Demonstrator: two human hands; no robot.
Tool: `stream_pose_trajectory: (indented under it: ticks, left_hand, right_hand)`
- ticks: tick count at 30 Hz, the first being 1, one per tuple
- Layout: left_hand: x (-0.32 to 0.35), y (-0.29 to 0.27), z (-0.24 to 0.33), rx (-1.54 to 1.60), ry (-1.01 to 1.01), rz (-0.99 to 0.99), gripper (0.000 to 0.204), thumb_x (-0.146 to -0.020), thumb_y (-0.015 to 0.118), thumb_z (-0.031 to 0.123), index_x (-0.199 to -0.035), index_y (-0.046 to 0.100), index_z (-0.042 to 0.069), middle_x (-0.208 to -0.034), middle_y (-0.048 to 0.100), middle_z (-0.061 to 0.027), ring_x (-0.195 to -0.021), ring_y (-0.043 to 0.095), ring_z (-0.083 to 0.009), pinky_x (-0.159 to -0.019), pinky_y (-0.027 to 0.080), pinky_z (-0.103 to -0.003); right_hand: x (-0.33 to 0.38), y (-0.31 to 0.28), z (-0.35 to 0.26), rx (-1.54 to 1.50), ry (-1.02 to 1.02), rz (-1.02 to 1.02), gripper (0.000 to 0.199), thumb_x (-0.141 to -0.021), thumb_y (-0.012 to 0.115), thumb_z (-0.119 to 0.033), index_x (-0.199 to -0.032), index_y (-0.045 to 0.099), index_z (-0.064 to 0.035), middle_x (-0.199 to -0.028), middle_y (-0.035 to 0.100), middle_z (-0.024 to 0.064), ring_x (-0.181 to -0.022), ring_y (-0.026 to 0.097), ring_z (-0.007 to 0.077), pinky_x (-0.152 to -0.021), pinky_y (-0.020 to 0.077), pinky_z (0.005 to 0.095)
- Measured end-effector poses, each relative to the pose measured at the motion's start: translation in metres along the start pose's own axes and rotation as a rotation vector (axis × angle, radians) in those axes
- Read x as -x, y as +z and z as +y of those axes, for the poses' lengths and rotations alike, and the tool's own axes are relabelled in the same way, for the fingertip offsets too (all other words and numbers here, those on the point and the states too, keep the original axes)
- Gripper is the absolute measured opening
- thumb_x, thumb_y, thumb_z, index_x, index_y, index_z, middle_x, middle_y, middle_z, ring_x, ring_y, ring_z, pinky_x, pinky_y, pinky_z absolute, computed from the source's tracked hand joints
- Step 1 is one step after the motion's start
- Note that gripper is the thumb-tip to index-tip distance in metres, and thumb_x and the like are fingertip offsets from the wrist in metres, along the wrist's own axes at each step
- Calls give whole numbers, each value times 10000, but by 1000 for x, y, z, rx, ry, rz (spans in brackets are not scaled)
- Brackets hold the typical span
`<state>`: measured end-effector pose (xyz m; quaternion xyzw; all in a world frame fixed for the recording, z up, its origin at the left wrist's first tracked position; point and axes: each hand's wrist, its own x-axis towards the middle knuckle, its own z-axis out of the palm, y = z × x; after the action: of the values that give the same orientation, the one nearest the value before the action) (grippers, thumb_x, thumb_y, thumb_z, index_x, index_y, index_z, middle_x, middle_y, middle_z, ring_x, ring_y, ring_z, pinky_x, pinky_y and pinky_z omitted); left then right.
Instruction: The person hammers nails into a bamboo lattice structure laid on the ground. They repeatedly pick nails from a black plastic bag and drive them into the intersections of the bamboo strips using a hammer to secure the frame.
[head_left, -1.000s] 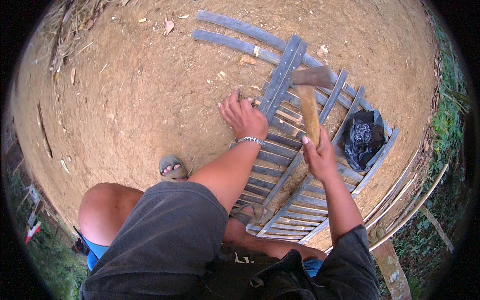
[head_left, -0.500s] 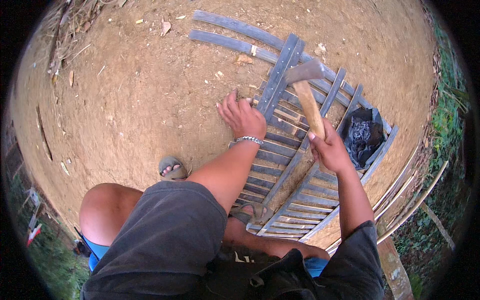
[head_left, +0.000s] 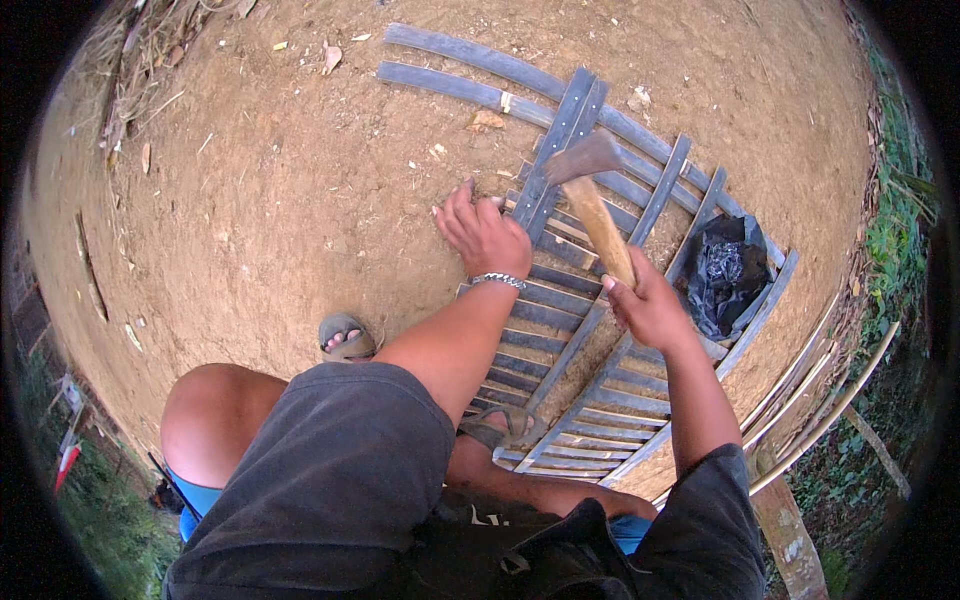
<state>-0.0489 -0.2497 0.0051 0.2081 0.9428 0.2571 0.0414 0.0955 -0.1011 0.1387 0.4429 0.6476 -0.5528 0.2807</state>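
In my right hand (head_left: 655,308) is a hatchet (head_left: 603,228), its pale wooden handle wrapped by my closed fingers. The rusty-brown hatchet head hangs over a dark nailed crosspiece (head_left: 578,100) of a slatted panel (head_left: 550,318) on the ground. My left hand (head_left: 488,238), with a chain bracelet at the wrist, rests palm down at the panel's left edge, near the lower end of that crosspiece. Its fingers are apart and slightly bent; what lies under the palm is hidden. Dark slats and paler ones run across the panel between long strips.
A black plastic bag (head_left: 725,270), open at the top, sits on the panel's right part. My sandaled feet (head_left: 347,338) are at the left and on the panel's near end. Bent poles (head_left: 835,410) and a plank (head_left: 790,535) lie at the right, beside green plants.
The hatchet head has swung left and slightly down, closer over the crosspiece, and my right hand has shifted a little left. My left hand stays where it was.
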Motion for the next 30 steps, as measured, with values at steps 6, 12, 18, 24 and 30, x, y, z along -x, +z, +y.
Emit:
stream_pose_trajectory:
  ticks: [6,12,18,24,30]
  left_hand:
    - [0,0,6,31,-9,9,198,-804,593,30,-1001,606,50,-1429,458,-218,-1414,355,-427,-1225,173,-643]
    - [-1,-2,4,-17,-8,-7,191,-795,636,37,-982,601,45,-1430,451,-204,-1412,370,-405,-1240,168,-639]
    - [-2,-4,3,21,14,13,203,-797,595,32,-1000,596,49,-1435,463,-225,-1396,373,-435,-1216,174,-650]
    - [-2,-3,2,3,-9,-42,219,-788,595,26,-1007,602,42,-1436,462,-228,-1402,367,-439,-1213,175,-652]
    - [0,-2,3,35,5,6,204,-789,599,31,-992,608,40,-1430,461,-231,-1397,369,-440,-1219,167,-645]
  right_hand:
    - [7,21,15,92,-91,152,455,-1001,629,-243,-1397,484,-75,-1122,679,274,-1086,655,468,-902,510,487]
    - [21,50,34,80,-354,525,439,-995,621,-175,-1401,508,-52,-1127,681,272,-1060,665,486,-900,529,485]
    - [1,83,49,209,-453,573,471,-973,641,-150,-1421,522,-72,-1259,653,274,-1131,641,484,-955,533,500]
    - [5,75,58,107,-377,659,464,-961,659,-146,-1402,526,-89,-1226,664,265,-1093,663,465,-923,545,502]
    - [-4,83,50,335,-303,405,504,-931,669,-94,-1415,528,-96,-1291,650,216,-1129,648,441,-954,542,486]
